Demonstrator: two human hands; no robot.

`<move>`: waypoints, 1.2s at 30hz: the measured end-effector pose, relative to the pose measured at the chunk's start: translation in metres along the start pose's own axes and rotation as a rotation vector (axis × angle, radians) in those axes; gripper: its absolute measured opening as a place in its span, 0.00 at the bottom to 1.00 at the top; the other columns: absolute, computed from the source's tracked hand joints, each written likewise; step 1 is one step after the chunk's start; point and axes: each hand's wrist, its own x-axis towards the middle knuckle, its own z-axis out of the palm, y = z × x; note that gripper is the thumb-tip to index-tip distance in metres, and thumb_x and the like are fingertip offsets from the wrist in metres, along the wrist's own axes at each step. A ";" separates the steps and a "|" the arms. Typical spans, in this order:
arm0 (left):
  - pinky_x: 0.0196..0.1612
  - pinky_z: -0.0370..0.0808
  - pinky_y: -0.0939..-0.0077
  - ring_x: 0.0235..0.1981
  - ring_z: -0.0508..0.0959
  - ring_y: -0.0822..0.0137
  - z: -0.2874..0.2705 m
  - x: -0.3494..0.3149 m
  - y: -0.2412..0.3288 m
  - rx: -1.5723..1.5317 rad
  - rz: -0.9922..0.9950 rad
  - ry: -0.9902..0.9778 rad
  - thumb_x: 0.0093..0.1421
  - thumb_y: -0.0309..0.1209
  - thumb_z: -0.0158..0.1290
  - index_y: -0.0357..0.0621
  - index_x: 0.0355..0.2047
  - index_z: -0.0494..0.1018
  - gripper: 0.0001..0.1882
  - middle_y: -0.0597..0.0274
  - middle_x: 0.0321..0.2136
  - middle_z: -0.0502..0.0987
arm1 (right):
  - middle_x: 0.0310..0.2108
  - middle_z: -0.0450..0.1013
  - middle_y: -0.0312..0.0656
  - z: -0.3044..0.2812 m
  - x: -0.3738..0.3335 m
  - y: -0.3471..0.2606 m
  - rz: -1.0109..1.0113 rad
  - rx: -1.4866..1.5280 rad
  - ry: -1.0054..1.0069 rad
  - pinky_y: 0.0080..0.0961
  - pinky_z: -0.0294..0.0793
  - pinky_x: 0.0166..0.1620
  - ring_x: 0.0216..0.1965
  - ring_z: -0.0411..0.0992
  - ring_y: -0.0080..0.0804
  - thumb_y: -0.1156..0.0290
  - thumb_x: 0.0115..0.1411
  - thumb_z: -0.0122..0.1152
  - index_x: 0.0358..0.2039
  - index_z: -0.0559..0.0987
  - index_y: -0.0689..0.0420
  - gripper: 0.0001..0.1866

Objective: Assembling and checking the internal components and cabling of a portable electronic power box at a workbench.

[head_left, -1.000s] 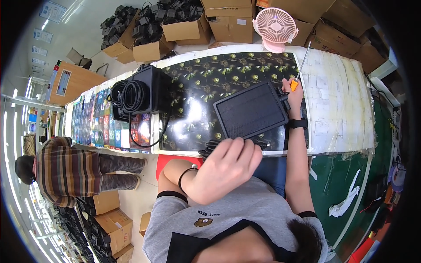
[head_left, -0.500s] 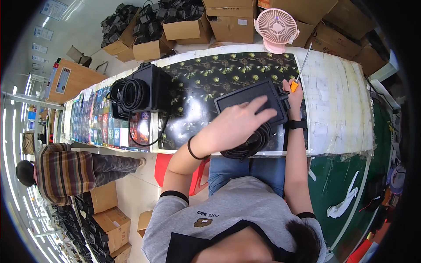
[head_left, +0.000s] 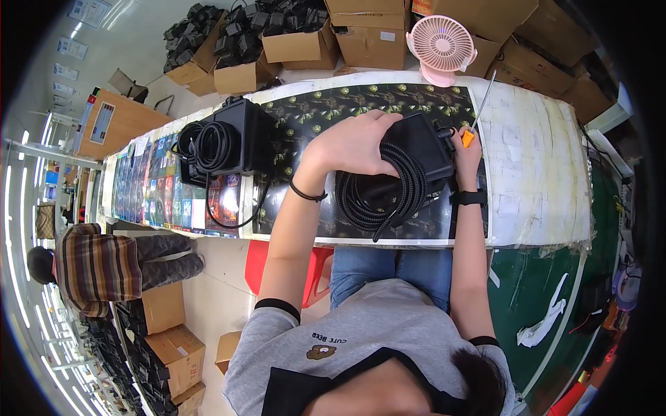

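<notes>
A black box-shaped device with a coiled black corrugated tube sits tilted on the table in front of me. My left hand grips the box's left side, thumb near the coil and fingers over the far edge. At the box's right end, my right hand is closed round a screwdriver with an orange handle; its long metal shaft points up and away. The fingers of that hand lie close to a small black bracket on the box, and whether they touch it is hard to see.
A second black box with a coiled black cable stands on the table to the left. A pink fan is at the far edge. Cartons of black units line the floor beyond. Another person bends over at the left.
My left hand has moved from the box's top to its left side, and the box has tipped so its coil now shows more fully. My right hand keeps the screwdriver.
</notes>
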 end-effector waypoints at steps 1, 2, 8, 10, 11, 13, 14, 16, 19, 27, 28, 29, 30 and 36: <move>0.56 0.71 0.60 0.54 0.72 0.42 -0.001 0.001 -0.001 0.035 -0.014 -0.005 0.39 0.47 0.69 0.40 0.61 0.62 0.50 0.41 0.53 0.70 | 0.20 0.69 0.31 -0.001 0.000 0.001 0.004 -0.015 0.000 0.13 0.66 0.25 0.20 0.67 0.16 0.69 0.60 0.64 0.29 0.67 0.53 0.12; 0.56 0.71 0.60 0.54 0.72 0.42 0.000 0.001 -0.003 0.037 -0.013 -0.004 0.39 0.47 0.69 0.40 0.61 0.62 0.50 0.41 0.53 0.70 | 0.20 0.69 0.31 -0.001 0.000 0.001 0.008 -0.030 -0.001 0.13 0.66 0.25 0.20 0.67 0.16 0.69 0.61 0.64 0.30 0.67 0.53 0.12; 0.57 0.70 0.60 0.54 0.72 0.44 0.011 -0.002 -0.004 -0.154 0.138 0.045 0.38 0.41 0.71 0.44 0.59 0.64 0.47 0.44 0.55 0.69 | 0.21 0.69 0.31 0.000 -0.001 0.004 -0.028 0.007 0.014 0.13 0.66 0.24 0.20 0.67 0.16 0.68 0.60 0.64 0.29 0.67 0.53 0.12; 0.55 0.72 0.61 0.51 0.74 0.46 0.016 -0.002 -0.001 -0.095 0.120 0.113 0.36 0.38 0.72 0.45 0.59 0.65 0.48 0.47 0.52 0.73 | 0.21 0.69 0.31 -0.002 0.002 0.010 -0.026 -0.024 0.014 0.13 0.66 0.25 0.20 0.67 0.16 0.68 0.60 0.65 0.29 0.67 0.53 0.12; 0.55 0.72 0.61 0.51 0.74 0.46 0.018 0.000 -0.002 -0.097 0.119 0.111 0.36 0.38 0.72 0.45 0.59 0.65 0.48 0.47 0.52 0.73 | 0.21 0.69 0.31 -0.004 0.004 0.013 -0.026 -0.054 0.015 0.14 0.66 0.26 0.21 0.68 0.16 0.68 0.60 0.65 0.29 0.67 0.54 0.13; 0.50 0.75 0.61 0.48 0.77 0.48 0.016 0.003 -0.004 -0.199 0.143 0.141 0.36 0.38 0.72 0.46 0.58 0.66 0.46 0.48 0.46 0.77 | 0.22 0.69 0.31 -0.005 0.008 0.018 -0.015 -0.012 -0.004 0.14 0.67 0.27 0.22 0.68 0.17 0.68 0.60 0.65 0.29 0.68 0.54 0.13; 0.50 0.75 0.61 0.48 0.77 0.48 0.016 0.002 -0.003 -0.198 0.144 0.144 0.36 0.38 0.72 0.46 0.58 0.66 0.46 0.48 0.46 0.77 | 0.22 0.69 0.31 -0.006 0.009 0.021 0.000 0.028 -0.021 0.14 0.67 0.28 0.22 0.69 0.17 0.68 0.60 0.65 0.29 0.68 0.54 0.13; 0.45 0.78 0.62 0.43 0.80 0.51 0.015 0.002 -0.002 -0.087 0.163 0.209 0.36 0.35 0.72 0.48 0.55 0.69 0.42 0.52 0.40 0.80 | 0.22 0.69 0.31 -0.004 0.009 0.021 0.006 0.032 -0.017 0.14 0.67 0.29 0.23 0.69 0.17 0.69 0.60 0.65 0.29 0.68 0.54 0.13; 0.42 0.78 0.62 0.41 0.80 0.51 0.015 0.003 -0.002 -0.042 0.202 0.218 0.36 0.36 0.71 0.49 0.51 0.73 0.38 0.52 0.38 0.80 | 0.22 0.69 0.31 -0.004 0.010 0.024 -0.002 0.041 -0.016 0.14 0.67 0.29 0.23 0.69 0.17 0.69 0.61 0.65 0.29 0.68 0.54 0.12; 0.35 0.78 0.66 0.33 0.82 0.55 0.021 0.009 0.008 0.022 0.102 0.312 0.36 0.30 0.67 0.52 0.42 0.77 0.28 0.61 0.31 0.83 | 0.20 0.69 0.32 -0.001 0.003 0.009 0.065 0.070 -0.047 0.11 0.64 0.24 0.19 0.66 0.15 0.69 0.61 0.64 0.31 0.67 0.53 0.12; 0.34 0.78 0.65 0.33 0.82 0.55 0.020 0.013 0.003 -0.009 0.157 0.315 0.37 0.34 0.68 0.53 0.42 0.77 0.27 0.61 0.29 0.83 | 0.20 0.69 0.32 0.000 0.003 0.009 0.066 0.071 -0.051 0.11 0.64 0.24 0.19 0.66 0.15 0.69 0.61 0.64 0.31 0.67 0.53 0.12; 0.33 0.78 0.65 0.33 0.82 0.56 0.020 0.015 -0.001 -0.040 0.213 0.317 0.38 0.37 0.69 0.55 0.41 0.77 0.26 0.61 0.27 0.82 | 0.20 0.69 0.32 0.000 0.004 0.010 0.075 0.061 -0.041 0.11 0.64 0.23 0.19 0.66 0.15 0.69 0.61 0.64 0.31 0.67 0.53 0.12; 0.34 0.78 0.66 0.33 0.82 0.56 0.018 0.017 0.001 -0.061 0.202 0.299 0.38 0.37 0.69 0.54 0.38 0.78 0.23 0.60 0.29 0.83 | 0.20 0.69 0.32 -0.001 0.004 0.011 0.083 0.047 -0.026 0.11 0.64 0.23 0.19 0.65 0.15 0.68 0.61 0.64 0.30 0.67 0.53 0.13; 0.37 0.78 0.63 0.34 0.82 0.56 0.021 0.019 0.001 -0.092 0.126 0.281 0.42 0.35 0.68 0.53 0.39 0.79 0.20 0.59 0.31 0.83 | 0.20 0.69 0.32 -0.004 0.008 0.014 0.098 0.057 -0.036 0.11 0.64 0.23 0.18 0.65 0.15 0.68 0.61 0.64 0.30 0.66 0.52 0.13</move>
